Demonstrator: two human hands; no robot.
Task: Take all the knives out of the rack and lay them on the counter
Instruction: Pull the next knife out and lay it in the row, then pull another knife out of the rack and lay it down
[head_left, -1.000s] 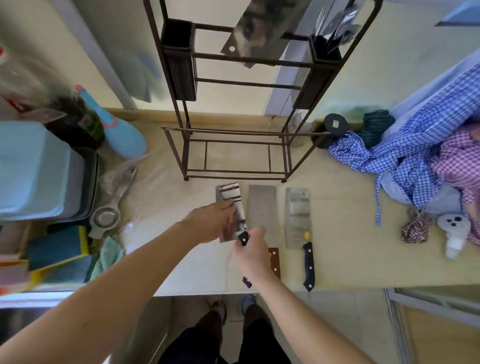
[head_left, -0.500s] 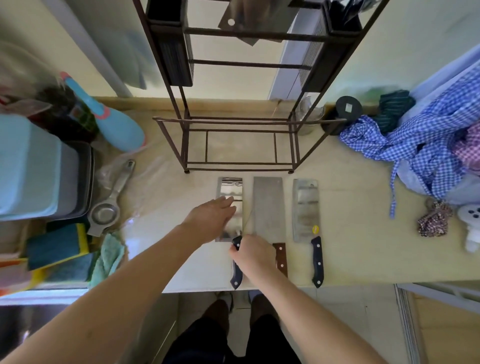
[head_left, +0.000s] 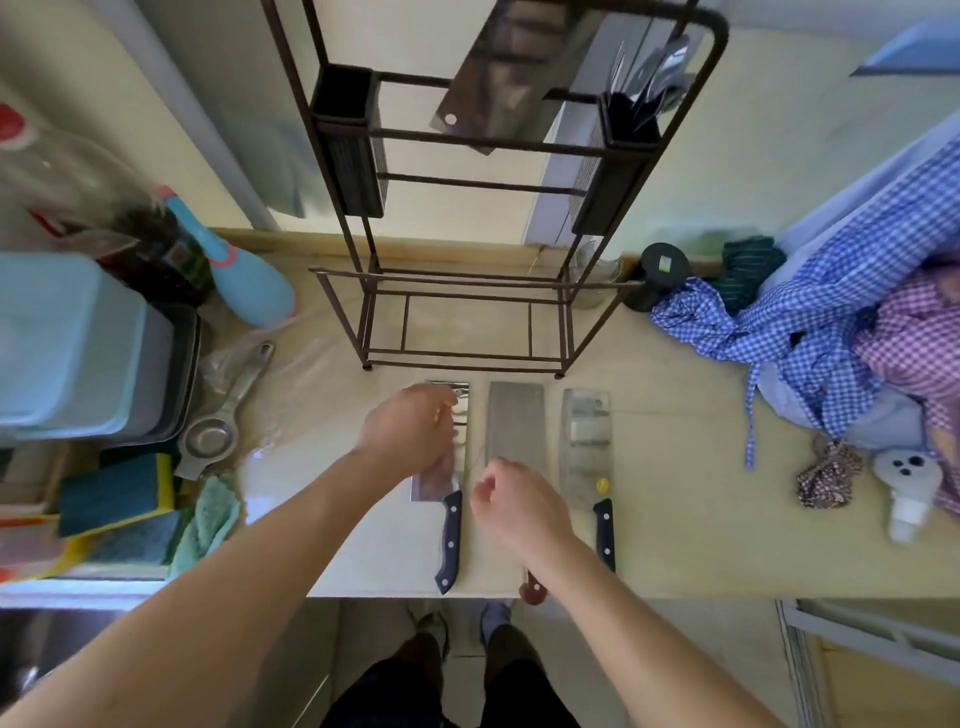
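Three cleavers lie side by side on the counter in front of the dark metal rack. My left hand rests palm down on the blade of the left cleaver, which has a dark blue handle. Loosely curled and holding nothing, my right hand hovers over the middle cleaver, hiding most of its brown handle. The right cleaver has a black handle. One more cleaver hangs in the rack's top, and several blades stand in its right holder.
A pile of checked cloths and a white spray head lie at the right. At the left are a blue bin, a strainer, sponges and a blue bottle. The knife handles reach the counter's front edge.
My right hand has let go of the left cleaver's handle and moved slightly right. That cleaver now lies flat, straight beside the others, with my left hand still on its blade.
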